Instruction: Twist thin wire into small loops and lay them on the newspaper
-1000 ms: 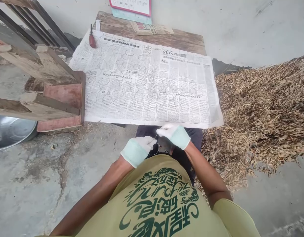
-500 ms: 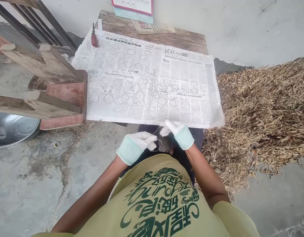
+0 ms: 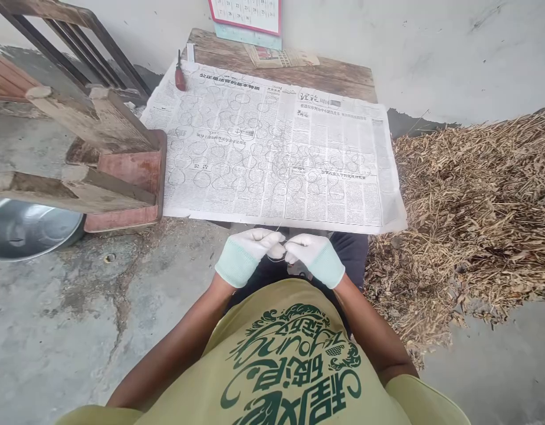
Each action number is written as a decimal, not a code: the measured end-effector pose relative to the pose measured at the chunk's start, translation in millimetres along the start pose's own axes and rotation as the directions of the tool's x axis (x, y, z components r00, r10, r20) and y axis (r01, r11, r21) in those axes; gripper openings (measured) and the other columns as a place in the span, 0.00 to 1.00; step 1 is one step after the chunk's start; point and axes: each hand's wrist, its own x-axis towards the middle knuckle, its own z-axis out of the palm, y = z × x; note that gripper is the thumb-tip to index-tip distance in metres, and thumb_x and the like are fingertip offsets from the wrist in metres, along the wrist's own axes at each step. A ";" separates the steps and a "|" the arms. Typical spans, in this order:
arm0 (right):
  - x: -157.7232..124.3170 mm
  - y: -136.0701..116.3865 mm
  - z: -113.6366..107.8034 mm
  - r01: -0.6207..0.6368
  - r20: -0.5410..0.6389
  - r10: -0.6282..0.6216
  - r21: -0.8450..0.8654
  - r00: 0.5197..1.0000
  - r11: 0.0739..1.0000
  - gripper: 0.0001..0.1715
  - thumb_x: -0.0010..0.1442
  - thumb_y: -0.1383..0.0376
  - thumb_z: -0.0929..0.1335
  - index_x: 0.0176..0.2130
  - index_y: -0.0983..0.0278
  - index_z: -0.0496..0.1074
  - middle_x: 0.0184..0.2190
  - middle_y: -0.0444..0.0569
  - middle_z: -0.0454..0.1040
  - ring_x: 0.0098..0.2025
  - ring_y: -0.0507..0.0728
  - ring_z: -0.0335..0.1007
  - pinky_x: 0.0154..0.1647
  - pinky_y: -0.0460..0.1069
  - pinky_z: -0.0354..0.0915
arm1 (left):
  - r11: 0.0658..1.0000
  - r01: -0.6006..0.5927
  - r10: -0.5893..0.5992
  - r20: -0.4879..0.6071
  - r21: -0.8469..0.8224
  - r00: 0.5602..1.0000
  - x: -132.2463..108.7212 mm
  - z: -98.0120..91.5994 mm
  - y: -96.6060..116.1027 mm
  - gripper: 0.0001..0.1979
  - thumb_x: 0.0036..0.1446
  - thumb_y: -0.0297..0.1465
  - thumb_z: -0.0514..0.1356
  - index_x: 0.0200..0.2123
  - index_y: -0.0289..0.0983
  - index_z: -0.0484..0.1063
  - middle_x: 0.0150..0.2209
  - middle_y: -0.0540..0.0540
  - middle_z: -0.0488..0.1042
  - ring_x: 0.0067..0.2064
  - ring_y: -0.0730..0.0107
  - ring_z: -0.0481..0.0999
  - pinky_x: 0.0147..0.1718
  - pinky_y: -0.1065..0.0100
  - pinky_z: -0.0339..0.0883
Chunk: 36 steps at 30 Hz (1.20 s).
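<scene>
Both hands in white cotton gloves with pale green cuffs, held just off the near edge of the newspaper (image 3: pixel 272 153), above the lap. Left hand (image 3: pixel 248 255) and right hand (image 3: pixel 314 260) face each other, almost touching. Fingers (image 3: pixel 266 237) of both hands are closed narrow, pinching a thin wire (image 3: pixel 276 255) between them; a small bend of it sits at the fingertips, and a fine end stands up toward the paper's edge. Wire too thin to make out clearly where it passes under the gloves.

Newspaper lies flat and open on a worn wooden tabletop (image 3: pixel 317 74), overhanging toward the person. Many thin wire loops (image 3: pixel 202 179) lie across the newsprint in rows, some linked in figure-eights, most thickly around the middle of the sheet. A red-handled tool (image 3: pixel 180 77) lies on the paper's far-left corner. Beyond the far edge, a folded paper (image 3: pixel 284 57) sits on the wood, with a wall calendar (image 3: pixel 245 15) above it.

Left of the newspaper, a worn wooden stool (image 3: pixel 122 177) with red-painted parts stands on the concrete floor (image 3: pixel 78 307). Further left and nearer, a steel basin (image 3: pixel 29 230) sits partly under the stool, its shiny inside showing bare metal. Right of the newspaper, a heap of dry stalks (image 3: pixel 467 200) covers the floor.
</scene>
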 end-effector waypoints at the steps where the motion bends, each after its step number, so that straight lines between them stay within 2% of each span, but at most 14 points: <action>1: 0.0 0.6 -0.4 0.025 -0.014 -0.025 -0.019 1.000 1.000 0.10 0.61 0.65 0.69 0.30 0.62 0.79 0.26 0.44 0.80 0.30 0.53 0.78 0.34 0.47 0.72 | 1.000 0.003 -0.003 0.016 -0.005 1.000 0.1 -1.7 -0.1 0.19 0.54 0.45 0.68 0.37 0.34 0.84 0.30 0.42 0.84 0.33 0.61 0.84 0.40 0.61 0.79; 5: 0.9 2.3 -1.0 0.152 -0.057 -0.168 -0.224 0.984 0.963 0.15 0.63 0.66 0.67 0.26 0.60 0.77 0.28 0.41 0.81 0.34 0.52 0.78 0.40 0.46 0.69 | 0.999 0.049 -0.048 0.090 -0.012 0.995 5.5 -10.0 -6.0 0.23 0.51 0.48 0.70 0.39 0.34 0.84 0.35 0.39 0.85 0.35 0.58 0.85 0.42 0.59 0.79; 10: 3.2 4.1 -0.8 0.282 -0.018 -0.330 -0.475 0.944 0.833 0.21 0.68 0.66 0.63 0.25 0.59 0.74 0.27 0.41 0.78 0.33 0.53 0.72 0.38 0.47 0.61 | 0.996 0.085 -0.079 0.163 -0.031 0.984 14.1 -15.0 -12.8 0.29 0.53 0.52 0.69 0.44 0.32 0.84 0.42 0.35 0.85 0.39 0.55 0.85 0.44 0.56 0.79; 13: 4.1 6.9 0.2 0.297 -0.025 -0.361 -0.517 0.932 0.803 0.22 0.70 0.65 0.62 0.26 0.59 0.74 0.27 0.42 0.77 0.33 0.54 0.70 0.38 0.48 0.60 | 0.995 0.085 -0.078 0.138 -0.047 0.987 13.6 -12.8 -10.2 0.29 0.53 0.52 0.69 0.46 0.32 0.83 0.44 0.36 0.85 0.43 0.53 0.85 0.48 0.55 0.78; 16: 5.2 11.1 1.5 0.276 -0.087 -0.369 -0.511 0.925 0.814 0.19 0.70 0.64 0.63 0.30 0.58 0.77 0.30 0.44 0.79 0.36 0.55 0.72 0.40 0.48 0.61 | 0.996 0.079 -0.073 0.115 -0.051 0.991 9.0 -10.0 -2.3 0.29 0.55 0.52 0.67 0.48 0.33 0.82 0.42 0.38 0.85 0.44 0.54 0.85 0.51 0.56 0.77; 19: 6.6 13.6 1.2 0.249 -0.144 -0.372 -0.523 0.917 0.815 0.17 0.70 0.62 0.64 0.34 0.57 0.79 0.32 0.46 0.80 0.39 0.57 0.74 0.42 0.49 0.62 | 0.999 0.046 -0.047 0.076 0.020 0.996 2.9 -9.7 6.6 0.29 0.59 0.53 0.64 0.48 0.34 0.82 0.40 0.41 0.86 0.44 0.56 0.85 0.52 0.58 0.77; 22: 8.1 12.6 -0.4 0.243 -0.151 -0.397 -0.583 0.905 0.775 0.19 0.71 0.62 0.63 0.33 0.58 0.79 0.31 0.48 0.79 0.38 0.58 0.73 0.42 0.49 0.62 | 0.996 -0.014 0.010 0.043 0.092 0.999 -0.7 -10.8 8.5 0.30 0.61 0.54 0.60 0.49 0.35 0.81 0.42 0.40 0.85 0.45 0.56 0.85 0.54 0.57 0.75; 24: 8.8 10.7 -1.1 0.245 -0.143 -0.420 -0.631 0.896 0.736 0.21 0.72 0.62 0.62 0.32 0.59 0.78 0.30 0.49 0.79 0.37 0.58 0.72 0.42 0.50 0.60 | 0.995 -0.028 0.025 0.026 0.100 0.999 -0.5 -10.5 4.1 0.29 0.59 0.53 0.62 0.49 0.35 0.81 0.44 0.40 0.85 0.45 0.57 0.85 0.55 0.57 0.75; 28: 9.4 7.1 -0.2 0.255 -0.124 -0.458 -0.691 0.880 0.677 0.21 0.73 0.63 0.61 0.34 0.60 0.78 0.32 0.52 0.79 0.38 0.59 0.72 0.43 0.51 0.58 | 0.997 -0.008 0.010 -0.024 0.072 1.000 4.2 -5.8 -9.1 0.25 0.49 0.48 0.71 0.45 0.38 0.84 0.43 0.41 0.85 0.43 0.59 0.84 0.49 0.60 0.77; 32: 10.5 3.7 2.8 0.257 -0.090 -0.471 -0.742 0.877 0.619 0.20 0.73 0.64 0.61 0.35 0.60 0.78 0.32 0.51 0.79 0.37 0.58 0.72 0.41 0.50 0.58 | 1.000 0.024 -0.024 -0.098 0.001 0.995 6.5 -0.4 -10.3 0.24 0.46 0.47 0.72 0.40 0.36 0.85 0.38 0.40 0.85 0.34 0.64 0.82 0.42 0.62 0.77; 34: 11.4 2.0 4.4 0.266 -0.090 -0.475 -0.731 0.875 0.629 0.22 0.74 0.63 0.60 0.33 0.60 0.78 0.30 0.50 0.79 0.35 0.57 0.72 0.40 0.50 0.58 | 1.000 0.017 -0.016 -0.139 0.002 0.990 6.0 0.7 -5.7 0.23 0.47 0.47 0.71 0.40 0.35 0.84 0.37 0.41 0.85 0.33 0.65 0.82 0.40 0.63 0.77; 36: 12.2 -0.2 4.8 0.283 -0.116 -0.479 -0.677 0.870 0.679 0.22 0.74 0.61 0.60 0.34 0.60 0.78 0.31 0.50 0.80 0.36 0.57 0.73 0.41 0.50 0.60 | 0.998 -0.002 0.013 -0.177 0.061 0.984 5.2 0.1 -0.1 0.21 0.49 0.46 0.70 0.39 0.36 0.84 0.37 0.42 0.85 0.35 0.64 0.82 0.41 0.64 0.76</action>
